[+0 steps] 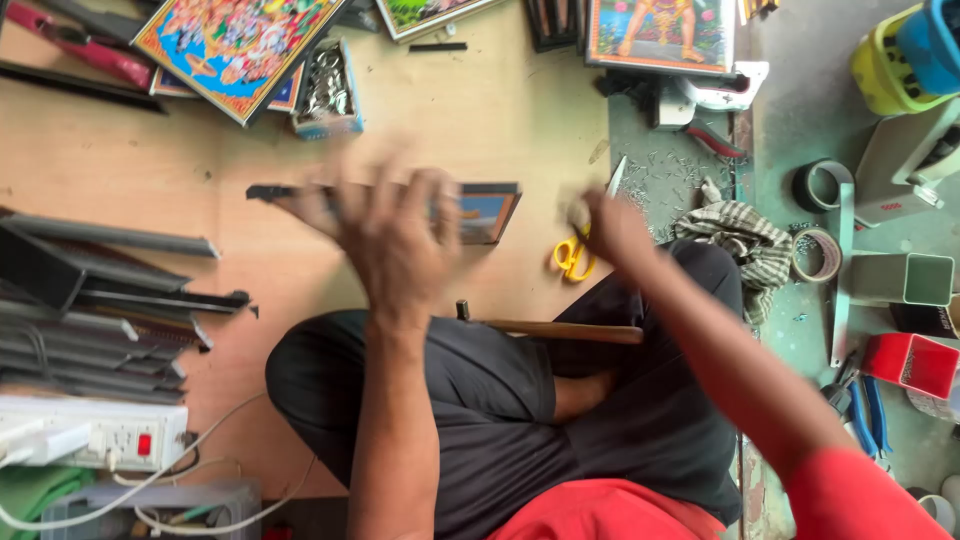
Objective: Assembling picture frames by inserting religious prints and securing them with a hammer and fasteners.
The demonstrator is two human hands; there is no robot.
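Mouldings: dark frame strips (110,300) are lying stacked well to the left of the left fingers, with a white power strip (95,432) below them.
Left hand: the left hand (395,240) is blurring with motion; its fingers (440,195) are wrapping over the top edge of the framed picture, thumb side hidden, so how firmly they are gripping I cannot tell.
Framed picture: the framed picture (480,210) is standing on edge on the wooden floor (480,110), its right corner sticking out just beyond the left fingers.
Right hand: the right hand (605,225) is blurring too; whether its fingers are pinching anything I cannot tell.
Scissors: yellow-handled scissors (572,255) are lying just beside the right fingers, toward the left hand.
Doing it well: keeping the frame upright probably means pressing evenly along its top edge.
Open room: bare floor is lying beyond the fingers; a checked cloth (740,245) and tape rolls (820,220) are crowding the right.
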